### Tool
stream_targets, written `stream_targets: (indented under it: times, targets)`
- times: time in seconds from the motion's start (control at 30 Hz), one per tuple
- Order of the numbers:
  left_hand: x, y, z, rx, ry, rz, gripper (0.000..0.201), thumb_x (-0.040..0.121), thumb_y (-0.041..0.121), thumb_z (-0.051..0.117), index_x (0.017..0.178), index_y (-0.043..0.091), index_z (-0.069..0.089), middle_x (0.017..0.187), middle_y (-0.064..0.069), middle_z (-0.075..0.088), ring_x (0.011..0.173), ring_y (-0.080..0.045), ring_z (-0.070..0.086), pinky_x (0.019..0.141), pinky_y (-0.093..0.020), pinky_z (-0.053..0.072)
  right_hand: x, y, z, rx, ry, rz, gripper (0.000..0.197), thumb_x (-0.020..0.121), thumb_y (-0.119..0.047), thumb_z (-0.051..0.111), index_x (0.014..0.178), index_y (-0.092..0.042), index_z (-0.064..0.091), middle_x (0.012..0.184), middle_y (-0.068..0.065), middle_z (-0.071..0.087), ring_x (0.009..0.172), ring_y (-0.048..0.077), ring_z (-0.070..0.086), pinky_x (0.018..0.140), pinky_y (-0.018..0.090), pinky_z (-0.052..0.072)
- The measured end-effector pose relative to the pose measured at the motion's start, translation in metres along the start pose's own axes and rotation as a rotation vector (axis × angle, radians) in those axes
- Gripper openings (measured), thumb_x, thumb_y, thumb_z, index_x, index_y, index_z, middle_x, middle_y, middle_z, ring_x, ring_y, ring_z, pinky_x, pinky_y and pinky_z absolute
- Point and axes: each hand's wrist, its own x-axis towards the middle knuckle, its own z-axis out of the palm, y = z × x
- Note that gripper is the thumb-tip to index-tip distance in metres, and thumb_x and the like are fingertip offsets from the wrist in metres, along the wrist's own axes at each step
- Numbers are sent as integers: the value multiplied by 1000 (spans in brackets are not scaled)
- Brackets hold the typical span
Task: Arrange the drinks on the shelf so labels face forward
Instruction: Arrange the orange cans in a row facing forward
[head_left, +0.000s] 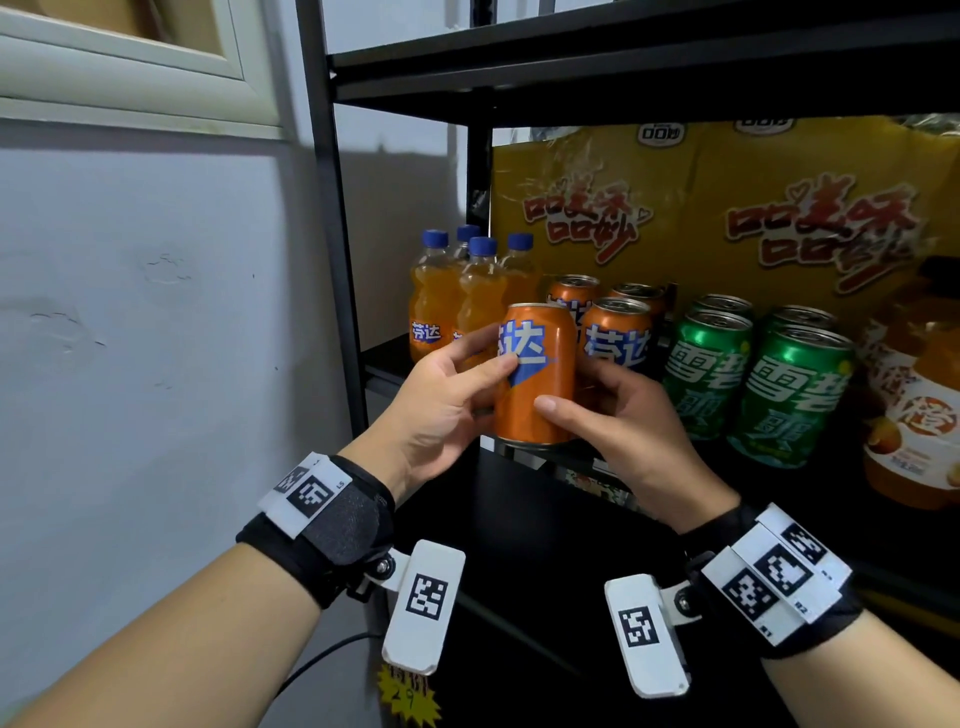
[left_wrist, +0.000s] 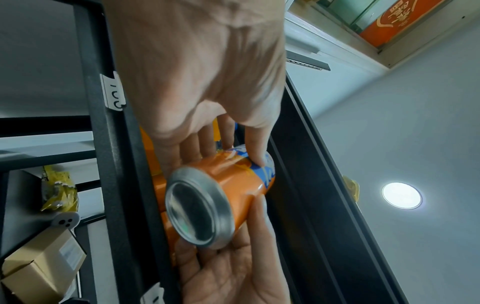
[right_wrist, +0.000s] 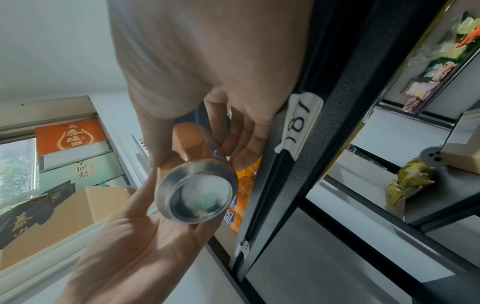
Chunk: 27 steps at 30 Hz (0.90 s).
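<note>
An orange soda can (head_left: 537, 374) with a blue and white label is held upright just in front of the black shelf (head_left: 524, 462), its label turned partly to the left. My left hand (head_left: 447, 395) grips its left side, thumb on the label. My right hand (head_left: 613, 410) holds its right side, thumb across the lower front. The left wrist view shows the can (left_wrist: 228, 185) from below with its silver base, the left hand (left_wrist: 207, 131) above it. In the right wrist view the can's base (right_wrist: 197, 195) is blurred between the right hand (right_wrist: 197, 115) and the other palm.
On the shelf stand several orange soda bottles (head_left: 467, 296) with blue caps at the left, more orange cans (head_left: 615, 332) behind the held one, green cans (head_left: 753, 374) to the right, and a large orange juice bottle (head_left: 914, 410) at far right. Yellow cartons (head_left: 701, 208) fill the back. The wall (head_left: 156, 312) is left.
</note>
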Motion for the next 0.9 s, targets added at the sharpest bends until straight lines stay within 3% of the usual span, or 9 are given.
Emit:
stream_targets:
  times: [0.13, 0.3, 0.4, 0.47, 0.53, 0.63, 0.7, 0.77, 0.9]
  targets:
    - [0, 0, 2, 28, 24, 18, 64, 80, 27, 77, 140, 15, 57, 128, -8, 71, 112, -25, 72, 78, -39, 62, 1, 2, -2, 55, 51, -21, 49, 68, -37, 94, 112, -30, 73, 110, -6, 79, 105, 15, 75, 86, 32, 62]
    - [-4, 2, 5, 62, -38, -58, 58, 83, 38, 70, 135, 14, 59, 128, -8, 72, 115, -24, 71, 89, -41, 61, 0, 2, 1, 131, 45, 16, 49, 72, -30, 81, 118, -21, 66, 106, -2, 80, 99, 17, 77, 74, 28, 62]
    - [-6, 2, 9, 36, -69, -79, 52, 87, 35, 67, 133, 12, 60, 129, -11, 71, 120, -28, 68, 97, -45, 58, 0, 0, 4, 112, 56, 30, 45, 74, -39, 77, 115, -22, 65, 104, -6, 80, 97, 13, 77, 71, 26, 62]
    - [-7, 4, 12, 46, -69, -90, 51, 87, 35, 68, 132, 12, 61, 129, -11, 71, 121, -29, 67, 101, -49, 56, 2, -1, 5, 57, 68, 53, 49, 73, -47, 81, 111, -23, 64, 104, -5, 79, 95, 13, 76, 68, 31, 63]
    - [-7, 9, 12, 65, -78, -116, 52, 89, 36, 71, 135, 12, 60, 132, -12, 69, 123, -32, 66, 105, -55, 52, 4, -4, 4, 13, 61, 66, 46, 77, -47, 86, 96, -17, 58, 93, -1, 73, 82, 14, 73, 59, 34, 61]
    - [-11, 19, 9, 31, -107, -179, 55, 86, 29, 71, 135, 9, 58, 128, -17, 70, 110, -32, 70, 91, -46, 61, 9, -12, 0, 13, 6, 66, 40, 81, -49, 73, 80, -14, 53, 76, 3, 59, 67, 17, 63, 48, 33, 53]
    - [-14, 24, 9, -6, -120, -212, 55, 87, 28, 72, 136, 8, 56, 125, -19, 71, 103, -31, 72, 81, -40, 63, 13, -19, -1, 22, -12, 83, 52, 79, -59, 71, 81, -9, 59, 73, 4, 59, 62, 19, 63, 46, 31, 51]
    - [-15, 26, 13, -26, -71, -247, 59, 84, 35, 72, 135, 9, 59, 125, -20, 71, 102, -32, 74, 79, -40, 64, 18, -22, 0, 28, -3, 106, 59, 82, -65, 67, 86, -6, 67, 69, 8, 63, 57, 23, 64, 43, 29, 50]
    - [-11, 25, 21, -85, 55, -326, 78, 70, 54, 78, 128, 3, 67, 120, -22, 73, 104, -32, 74, 79, -40, 65, 27, -23, 9, 100, 60, 183, 53, 90, -62, 62, 88, -10, 72, 57, 11, 64, 37, 23, 56, 35, 24, 41]
